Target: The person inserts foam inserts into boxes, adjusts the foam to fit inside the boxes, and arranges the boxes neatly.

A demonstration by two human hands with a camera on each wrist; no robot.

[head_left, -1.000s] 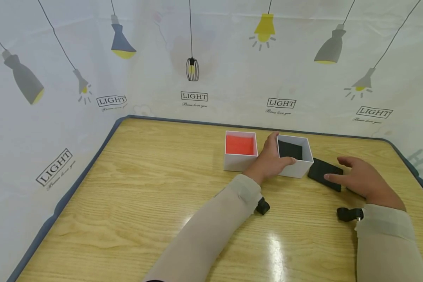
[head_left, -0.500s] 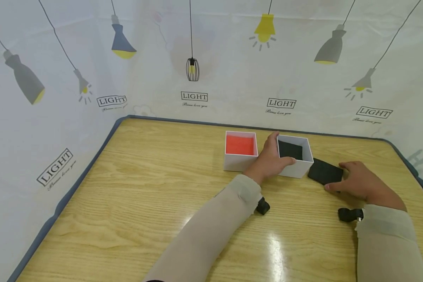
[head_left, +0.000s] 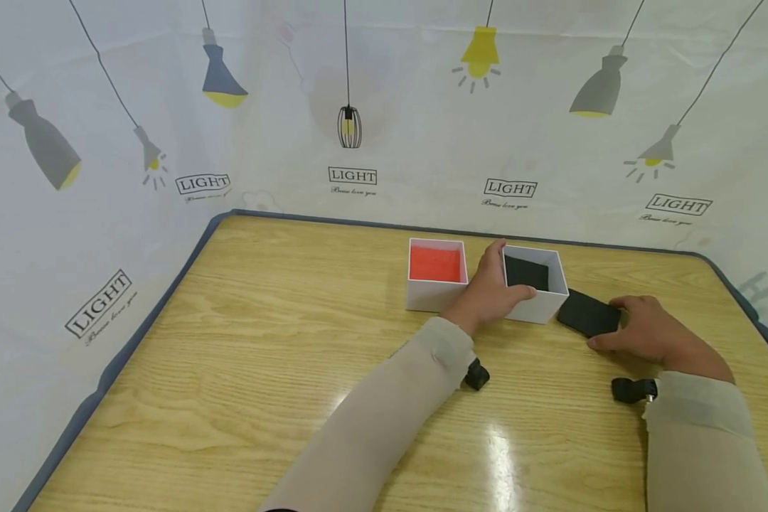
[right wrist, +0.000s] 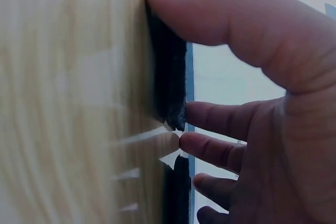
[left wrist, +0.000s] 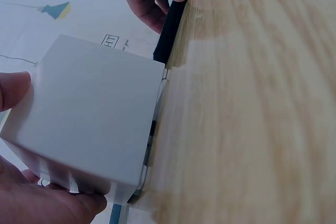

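My left hand (head_left: 486,295) grips a white open-topped box (head_left: 534,304), thumb over its near rim and fingers along its left side. Inside lies a black flat piece (head_left: 528,273). In the left wrist view the same box (left wrist: 94,114) sits between thumb and fingers. To its right, a black flat rectangular piece (head_left: 587,315) lies on the table. My right hand (head_left: 656,333) holds its right end, thumb on the near edge and fingertips at the far edge. In the right wrist view, thumb and index finger pinch this black piece (right wrist: 168,66); its exact material is unclear.
A second white box (head_left: 436,295) with a red piece (head_left: 435,264) in it stands left of my left hand. The wooden table (head_left: 262,341) ends at a patterned white curtain (head_left: 409,85). More black (right wrist: 177,192) shows beyond my fingers in the right wrist view.
My right hand has come down and closed thumb and fingers on the black piece's right end. The piece has shifted slightly left. My left hand and both boxes have not moved.
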